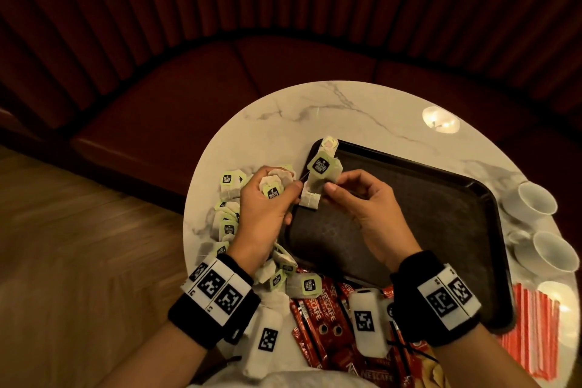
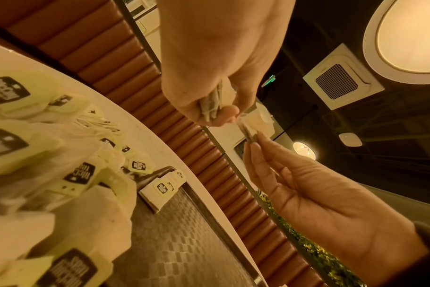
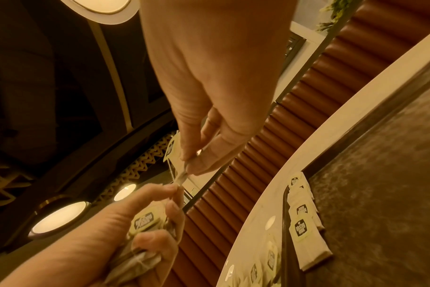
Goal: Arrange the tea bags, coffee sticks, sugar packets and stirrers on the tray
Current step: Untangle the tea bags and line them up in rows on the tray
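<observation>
My left hand (image 1: pixel 285 190) grips a bunch of green-tagged tea bags (image 1: pixel 273 187) above the table's left side. My right hand (image 1: pixel 330 186) pinches one tea bag (image 1: pixel 319 167) over the far left corner of the dark tray (image 1: pixel 425 214). The two hands nearly touch, and a thin string runs between them. A short row of tea bags (image 3: pixel 304 223) lies along the tray's left edge. From the left wrist, the bunch (image 2: pixel 210 105) shows in the left fist and the single bag (image 2: pixel 255 122) at the right hand's fingertips (image 2: pixel 254 143).
Several loose tea bags (image 1: pixel 226 227) lie on the round marble table (image 1: pixel 315 104) left of the tray. Red coffee sticks (image 1: pixel 318 315) lie at the near edge. Red-striped stirrers (image 1: pixel 532 324) lie right of the tray, near two white cups (image 1: pixel 537 201). A dark red bench curves behind.
</observation>
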Motion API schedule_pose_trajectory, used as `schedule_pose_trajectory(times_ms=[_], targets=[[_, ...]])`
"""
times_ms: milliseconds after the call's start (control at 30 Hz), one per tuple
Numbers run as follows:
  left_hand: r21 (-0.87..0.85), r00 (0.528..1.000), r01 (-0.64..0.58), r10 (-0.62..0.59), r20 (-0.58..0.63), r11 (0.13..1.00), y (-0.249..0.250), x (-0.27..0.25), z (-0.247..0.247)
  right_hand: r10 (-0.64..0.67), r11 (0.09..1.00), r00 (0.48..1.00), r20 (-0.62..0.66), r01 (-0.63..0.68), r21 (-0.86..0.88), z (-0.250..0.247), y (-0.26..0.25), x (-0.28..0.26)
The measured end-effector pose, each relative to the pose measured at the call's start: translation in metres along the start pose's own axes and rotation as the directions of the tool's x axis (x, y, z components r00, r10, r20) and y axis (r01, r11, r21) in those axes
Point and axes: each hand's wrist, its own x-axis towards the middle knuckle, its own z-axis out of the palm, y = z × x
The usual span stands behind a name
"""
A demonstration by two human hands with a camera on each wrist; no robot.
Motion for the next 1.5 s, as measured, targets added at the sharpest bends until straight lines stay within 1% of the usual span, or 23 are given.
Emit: schedule_pose_trajectory(times_ms=[167, 333, 467, 667, 800, 900, 1067, 1167, 1267, 1367, 1433, 1500], targets=[[-0.004, 0.998, 0.032, -0.032, 0.056, 0.999, 0.002, -0.002, 0.001, 0.030, 0.995, 1.000, 0.004, -0.031, 0.099, 0.001, -0.002, 0.000], [-0.018, 0.996, 0.046, -0.044, 0.082, 0.999, 0.004, -0.004, 0.002, 0.068, 0.980, 0.998, 0.003, -0.068, 0.186, 0.003, -0.001, -0.001], [-0.063, 0.991, 0.073, -0.065, 0.114, 0.995, 0.007, -0.007, 0.003, 0.100, 0.967, 0.995, 0.017, -0.102, 0.234, 0.003, -0.003, -0.002], [-0.095, 0.981, 0.109, -0.092, 0.170, 0.990, 0.010, -0.009, 0.005, 0.108, 0.957, 0.993, 0.043, -0.116, 0.265, 0.003, -0.004, -0.002], [-0.074, 0.976, 0.092, -0.075, 0.206, 0.993, 0.012, -0.011, 0.005, 0.105, 0.957, 0.992, 0.071, -0.120, 0.264, 0.006, -0.006, -0.004], [-0.049, 0.975, 0.066, -0.054, 0.215, 0.997, 0.012, -0.011, 0.006, 0.089, 0.959, 0.995, 0.053, -0.100, 0.267, 0.008, -0.005, -0.005], [-0.033, 0.975, 0.064, -0.055, 0.218, 0.997, 0.013, -0.011, 0.004, 0.068, 0.965, 0.996, 0.055, -0.080, 0.250, 0.006, -0.004, -0.004], [-0.086, 0.974, 0.091, -0.071, 0.213, 0.992, 0.015, -0.012, 0.003, 0.063, 0.973, 0.996, 0.065, -0.076, 0.219, 0.004, -0.003, -0.004], [-0.139, 0.966, 0.112, -0.074, 0.247, 0.984, 0.019, -0.014, 0.003, 0.034, 0.987, 0.996, 0.079, -0.046, 0.153, 0.004, -0.002, -0.006], [-0.136, 0.957, 0.127, -0.086, 0.275, 0.982, 0.021, -0.014, 0.003, -0.005, 0.997, 0.997, 0.077, 0.000, 0.072, 0.005, -0.002, -0.009], [-0.106, 0.962, 0.109, -0.078, 0.262, 0.988, 0.022, -0.014, 0.004, -0.044, 0.999, 0.996, 0.079, 0.044, -0.001, 0.005, -0.004, -0.010], [-0.025, 0.971, 0.043, -0.036, 0.236, 0.999, 0.023, -0.013, 0.003, -0.078, 0.994, 0.993, 0.092, 0.084, -0.072, 0.005, -0.009, -0.012]])
